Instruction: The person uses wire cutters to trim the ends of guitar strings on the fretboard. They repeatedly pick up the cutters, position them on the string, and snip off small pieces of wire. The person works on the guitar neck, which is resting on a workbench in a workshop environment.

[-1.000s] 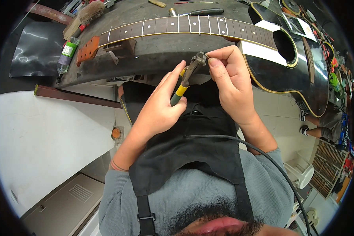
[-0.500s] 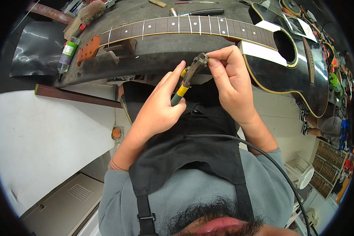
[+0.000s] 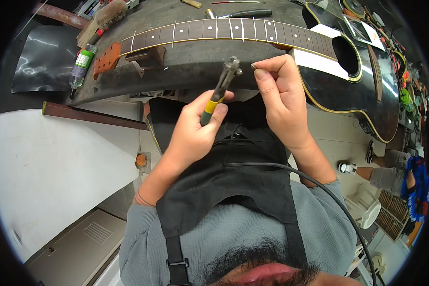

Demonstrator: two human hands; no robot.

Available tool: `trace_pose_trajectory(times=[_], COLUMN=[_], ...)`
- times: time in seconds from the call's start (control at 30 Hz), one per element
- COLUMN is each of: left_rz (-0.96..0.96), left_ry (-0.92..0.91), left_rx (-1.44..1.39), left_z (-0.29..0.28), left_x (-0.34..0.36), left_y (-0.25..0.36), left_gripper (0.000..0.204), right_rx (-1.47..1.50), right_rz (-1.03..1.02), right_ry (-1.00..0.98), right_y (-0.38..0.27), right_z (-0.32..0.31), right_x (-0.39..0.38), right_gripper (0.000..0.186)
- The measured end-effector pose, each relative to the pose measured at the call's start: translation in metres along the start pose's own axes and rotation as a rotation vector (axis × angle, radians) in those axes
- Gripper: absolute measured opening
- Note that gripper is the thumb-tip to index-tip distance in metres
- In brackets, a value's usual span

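My left hand is closed round pliers with yellow and green handles, their metal head pointing up. My right hand pinches a tiny, thin metal piece, just right of the pliers' head and apart from it. Beyond both hands lies a black acoustic guitar without strings, white sheets beside its soundhole. Its fretboard carries several pale frets, and its reddish headstock points left. A dark block sits under the neck near the headstock.
The grey bench also holds a green-labelled bottle, a brush, a hammer and tools crowded at right. A co-worker in shorts stands at right, near a white chair. A black cable crosses my apron.
My left hand has moved down and left and gripped tighter, taking the pliers' head away from my right fingertips. The co-worker at right has moved further into view, toward me.
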State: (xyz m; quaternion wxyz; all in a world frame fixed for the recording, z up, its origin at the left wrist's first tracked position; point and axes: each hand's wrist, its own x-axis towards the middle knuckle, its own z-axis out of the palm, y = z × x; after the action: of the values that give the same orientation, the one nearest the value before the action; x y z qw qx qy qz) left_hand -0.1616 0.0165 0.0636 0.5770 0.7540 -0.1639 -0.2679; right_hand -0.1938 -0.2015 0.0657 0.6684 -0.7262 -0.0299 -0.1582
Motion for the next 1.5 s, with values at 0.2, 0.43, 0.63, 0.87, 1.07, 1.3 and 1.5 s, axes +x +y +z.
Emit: trace_pose_trajectory(times=[0.2, 0.43, 0.63, 0.87, 1.07, 1.3, 1.5], left_rz=[0.108, 0.141, 0.162, 0.138, 0.170, -0.016, 0.188], left_ry=[0.016, -0.017, -0.025, -0.031, 0.033, 0.024, 0.061], left_rx=[0.052, 0.126, 0.142, 0.184, 0.175, -0.010, 0.088], left_z=[-0.004, 0.001, 0.001, -0.001, 0.002, -0.006, -0.004], left_x=[0.003, 0.006, 0.008, 0.007, 0.005, 0.002, 0.006], left_y=[-0.001, -0.004, -0.004, 0.000, -0.002, 0.001, -0.006], left_gripper=[0.073, 0.087, 0.091, 0.092, 0.078, 0.054, 0.072], right_rx=[0.155, 0.187, 0.216, 0.126, -0.010, 0.081, 0.197], right_rz=[0.019, 0.049, 0.085, 0.042, -0.062, 0.023, 0.080], right_ry=[0.017, 0.005, -0.015, 0.008, 0.018, 0.017, 0.006], right_y=[0.001, 0.001, -0.004, -0.004, 0.003, 0.000, -0.001], right_z=[0.004, 0.003, 0.002, 0.002, 0.003, 0.002, 0.000], right_x=[0.000, -0.001, -0.002, -0.001, 0.000, 0.000, 0.000], right_gripper=[0.013, 0.015, 0.014, 0.011, 0.009, 0.010, 0.012])
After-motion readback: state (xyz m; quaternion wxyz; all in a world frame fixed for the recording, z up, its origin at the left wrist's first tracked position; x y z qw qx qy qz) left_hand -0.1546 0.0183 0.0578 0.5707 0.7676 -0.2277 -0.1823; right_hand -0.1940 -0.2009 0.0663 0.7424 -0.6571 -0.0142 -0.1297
